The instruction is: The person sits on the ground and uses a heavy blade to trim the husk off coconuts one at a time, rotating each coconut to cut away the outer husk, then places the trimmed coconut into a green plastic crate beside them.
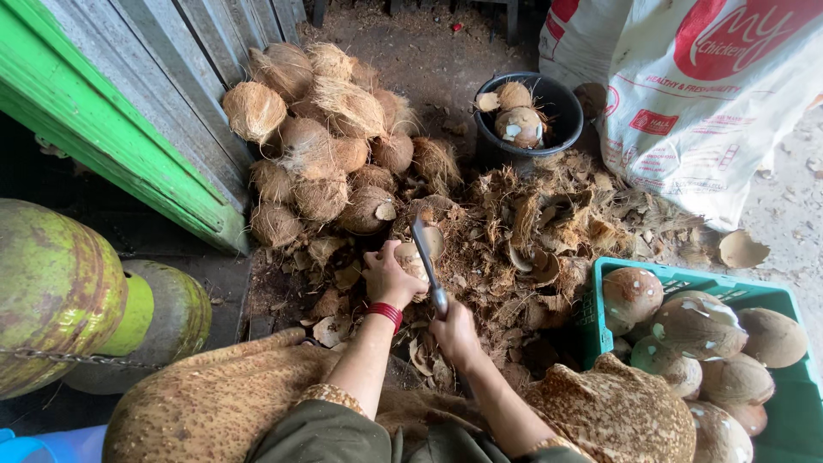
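My left hand, with a red band at the wrist, grips a partly peeled coconut on the ground in front of me. My right hand is closed around the handle of a long curved knife, whose blade rises across the coconut. Loose brown husk scraps lie all around both hands. My knees, covered in spotted brown cloth, frame the bottom of the view.
A pile of hairy brown coconuts leans against a grey-and-green wooden wall. A black bucket holds peeled coconuts. A green crate at right holds several more. A white printed sack stands behind it. Green gas cylinders are at left.
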The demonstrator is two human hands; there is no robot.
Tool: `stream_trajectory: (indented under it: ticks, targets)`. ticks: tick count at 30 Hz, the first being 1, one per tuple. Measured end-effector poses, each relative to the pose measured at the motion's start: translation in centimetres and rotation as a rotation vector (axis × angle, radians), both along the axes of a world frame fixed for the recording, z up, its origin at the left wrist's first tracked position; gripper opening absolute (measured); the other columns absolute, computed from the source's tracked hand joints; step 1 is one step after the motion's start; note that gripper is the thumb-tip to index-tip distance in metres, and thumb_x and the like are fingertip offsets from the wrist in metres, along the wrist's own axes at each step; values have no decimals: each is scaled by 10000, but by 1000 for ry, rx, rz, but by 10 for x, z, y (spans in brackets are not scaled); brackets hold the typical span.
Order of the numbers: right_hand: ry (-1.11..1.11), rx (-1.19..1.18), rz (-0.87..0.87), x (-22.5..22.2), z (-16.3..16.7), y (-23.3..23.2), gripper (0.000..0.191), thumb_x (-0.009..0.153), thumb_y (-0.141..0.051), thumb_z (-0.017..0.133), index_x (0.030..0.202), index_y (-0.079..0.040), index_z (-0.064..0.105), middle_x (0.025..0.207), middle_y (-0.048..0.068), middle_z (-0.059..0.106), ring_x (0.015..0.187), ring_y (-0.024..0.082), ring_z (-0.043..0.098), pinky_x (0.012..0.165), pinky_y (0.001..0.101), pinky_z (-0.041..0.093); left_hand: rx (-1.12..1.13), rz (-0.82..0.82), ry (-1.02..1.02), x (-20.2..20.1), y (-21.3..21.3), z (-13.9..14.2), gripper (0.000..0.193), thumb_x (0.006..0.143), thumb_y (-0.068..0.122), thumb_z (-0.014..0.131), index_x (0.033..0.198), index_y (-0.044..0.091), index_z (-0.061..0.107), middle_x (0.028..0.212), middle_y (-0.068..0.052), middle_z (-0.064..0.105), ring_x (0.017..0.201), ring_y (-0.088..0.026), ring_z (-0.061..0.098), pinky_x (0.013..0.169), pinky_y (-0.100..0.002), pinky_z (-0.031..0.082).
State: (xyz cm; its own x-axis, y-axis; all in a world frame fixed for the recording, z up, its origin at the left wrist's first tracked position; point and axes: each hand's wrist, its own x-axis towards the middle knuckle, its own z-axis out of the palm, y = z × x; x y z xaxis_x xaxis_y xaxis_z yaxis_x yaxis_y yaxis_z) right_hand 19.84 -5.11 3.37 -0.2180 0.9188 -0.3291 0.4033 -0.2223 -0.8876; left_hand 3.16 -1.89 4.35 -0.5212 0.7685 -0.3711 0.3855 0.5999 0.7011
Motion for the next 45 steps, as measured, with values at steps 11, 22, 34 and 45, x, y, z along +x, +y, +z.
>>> stream_trajectory:
  ticks: [11, 22, 34, 45]
  targets:
    - [45, -63, 155, 6, 28, -1, 219, 796, 9, 718, 828, -65, 515, 684, 19, 559, 479, 107, 504, 415, 281, 480, -24, -136, -55, -25, 0, -9, 1056, 476, 184, 968, 1365, 301, 410, 1304, -151, 403, 1140, -347, 569, 949, -506, 577]
    - [136, -531, -82, 16, -36, 14, 103, 873, 12, 616, 830, -52, 546, 604, 42, 544, 415, 132, 451, 364, 292, 398, 47, -132, 23, -19, -2, -6, 1019, 441, 165, 974, 1308, 306, 458, 1292, -122, 461, 1180, -339, 553, 976, -512, 550]
    - [226, 159, 147, 11, 33, 3, 204, 867, 20, 642, 810, -103, 490, 610, 18, 513, 459, 108, 446, 386, 270, 398, 103, 54, -103, -2, -5, -6, 1052, 473, 60, 935, 1322, 300, 361, 1300, -150, 374, 1235, -353, 487, 1003, -516, 528]
    - [38, -304, 70, 14, -34, 14, 142, 818, 22, 675, 842, -30, 546, 665, 58, 561, 454, 130, 526, 433, 293, 476, 196, -101, 48, -2, 5, -25, 1060, 411, 118, 982, 1251, 259, 351, 1306, -146, 395, 1182, -338, 529, 957, -481, 566]
